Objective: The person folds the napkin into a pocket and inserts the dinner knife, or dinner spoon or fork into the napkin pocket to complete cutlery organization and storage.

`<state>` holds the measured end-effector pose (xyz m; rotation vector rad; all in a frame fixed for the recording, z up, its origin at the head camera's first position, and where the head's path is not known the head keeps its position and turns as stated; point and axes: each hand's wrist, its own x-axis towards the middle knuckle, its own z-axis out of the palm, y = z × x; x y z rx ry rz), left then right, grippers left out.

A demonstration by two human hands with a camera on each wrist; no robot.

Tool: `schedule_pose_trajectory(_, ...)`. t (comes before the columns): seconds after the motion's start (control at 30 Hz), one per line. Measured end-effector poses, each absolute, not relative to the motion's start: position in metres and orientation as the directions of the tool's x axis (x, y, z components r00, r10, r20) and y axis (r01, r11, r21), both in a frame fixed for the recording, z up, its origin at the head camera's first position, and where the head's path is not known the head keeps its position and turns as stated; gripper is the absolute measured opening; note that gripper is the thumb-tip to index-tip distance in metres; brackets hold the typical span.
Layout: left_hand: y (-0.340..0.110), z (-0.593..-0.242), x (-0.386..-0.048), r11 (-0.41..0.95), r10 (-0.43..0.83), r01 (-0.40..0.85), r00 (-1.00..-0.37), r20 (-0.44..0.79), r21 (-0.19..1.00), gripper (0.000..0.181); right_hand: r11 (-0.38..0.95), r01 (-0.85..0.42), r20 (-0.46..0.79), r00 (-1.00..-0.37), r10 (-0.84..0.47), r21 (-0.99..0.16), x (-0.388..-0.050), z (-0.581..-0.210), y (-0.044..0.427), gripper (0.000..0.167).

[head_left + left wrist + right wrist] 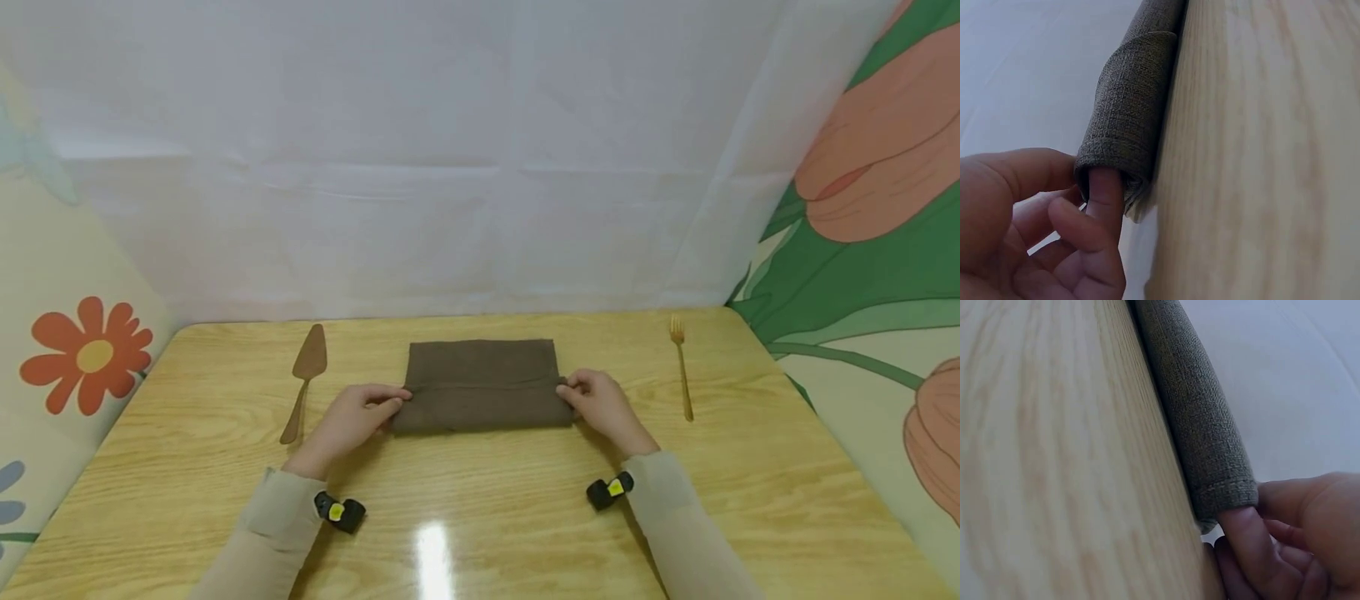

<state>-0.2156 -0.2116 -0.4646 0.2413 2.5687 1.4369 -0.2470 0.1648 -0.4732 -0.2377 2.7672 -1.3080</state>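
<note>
Nearest are two beige sleeves [258, 533], each with a small black camera [343, 512] at the wrist. Beyond the cuffs, the left hand [358, 417] and the right hand [602, 406] work at opposite ends of a dark brown cloth [483, 406], which lies on the wooden table [517, 492] between them, a little back from the middle. Each hand pinches its end of the cloth's rolled-over near part — the wrist views show a finger tucked inside the roll, with the thumb side against the outside. An edge runs across the cloth from hand to hand; the strip past it lies flat. Left of the cloth, well apart, is a cake server [310, 358], blade pointing away; well to the right lies a gold fork [682, 367], tines away. Behind the table hangs a creased white sheet [375, 208], between flower-painted walls [900, 333].
</note>
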Motion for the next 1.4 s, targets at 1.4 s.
schedule_pose_trajectory(1.4, -0.201, -0.455, -0.219, 0.714, 0.202, 0.119, -0.979, -0.039, 0.69, 0.026, 0.661, -0.025, -0.044, -0.995, -0.088, -0.75, -0.244, -0.467, 0.151, 0.011)
